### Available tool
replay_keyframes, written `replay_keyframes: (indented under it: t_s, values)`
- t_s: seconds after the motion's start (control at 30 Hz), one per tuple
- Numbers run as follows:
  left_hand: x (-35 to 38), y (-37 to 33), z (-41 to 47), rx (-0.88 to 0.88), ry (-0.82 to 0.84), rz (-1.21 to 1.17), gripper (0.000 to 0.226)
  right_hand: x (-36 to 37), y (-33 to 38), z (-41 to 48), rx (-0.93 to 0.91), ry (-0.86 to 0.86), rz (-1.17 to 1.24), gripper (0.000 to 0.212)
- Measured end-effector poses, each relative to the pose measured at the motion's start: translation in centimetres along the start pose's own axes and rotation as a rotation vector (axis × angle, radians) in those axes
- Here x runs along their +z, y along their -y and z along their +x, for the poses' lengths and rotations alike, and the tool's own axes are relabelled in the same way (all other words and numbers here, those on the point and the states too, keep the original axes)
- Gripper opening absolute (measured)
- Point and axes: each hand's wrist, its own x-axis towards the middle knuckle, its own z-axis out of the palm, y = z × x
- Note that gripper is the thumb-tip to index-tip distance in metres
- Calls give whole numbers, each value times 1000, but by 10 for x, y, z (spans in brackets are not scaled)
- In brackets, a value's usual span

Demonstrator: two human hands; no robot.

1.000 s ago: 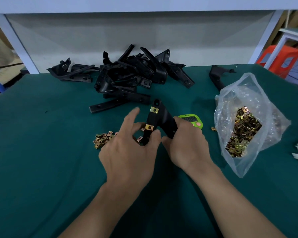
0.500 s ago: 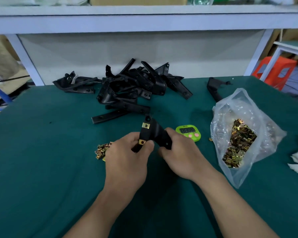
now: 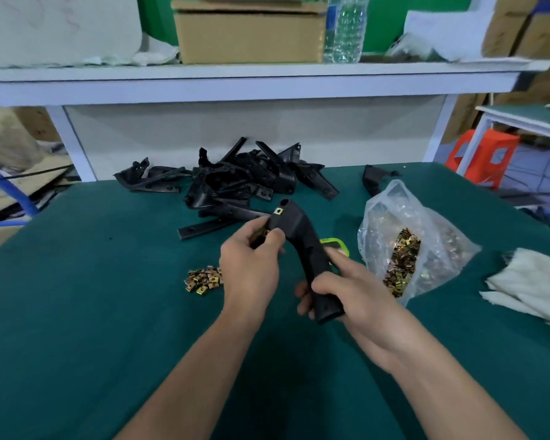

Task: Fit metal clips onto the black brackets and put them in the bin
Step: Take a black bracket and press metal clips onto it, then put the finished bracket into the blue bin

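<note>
A curved black bracket (image 3: 302,239) is held up above the green table between both hands. My left hand (image 3: 251,265) grips its upper part, thumb over a clip half hidden under it. My right hand (image 3: 346,293) grips the lower end. A brass metal clip (image 3: 278,211) sits fitted near the bracket's top end. A small heap of loose clips (image 3: 204,279) lies on the table left of my left hand. A pile of black brackets (image 3: 235,179) lies at the back of the table. No bin is in view.
A clear plastic bag of clips (image 3: 404,249) lies to the right, a green timer (image 3: 335,246) partly hidden behind the bracket. White cloth (image 3: 531,281) lies at the right edge. One more bracket (image 3: 375,179) lies behind the bag. A shelf (image 3: 251,81) with a cardboard box hangs overhead.
Both hands have lifted the bracket off the table and turned it, so its long end now points toward me. The view has tilted upward, showing the shelf.
</note>
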Motion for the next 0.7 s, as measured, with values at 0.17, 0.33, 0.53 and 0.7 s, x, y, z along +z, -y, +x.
replay_keyframes:
  t_s: [0.17,0.33,0.53,0.7]
  values:
    - [45,-21,-26,-35,187,-60,8,-35,9,-56,39,-185,159,34]
    - [125,-62,-52,-195,547,-171,29,-106,19,-116,-29,-470,240,26]
    - [247,-81,-109,-262,902,-115,8,-193,-4,-192,-31,-893,452,15]
    - [332,-79,-145,-570,1031,-172,20,-270,27,-194,-35,-1061,685,10]
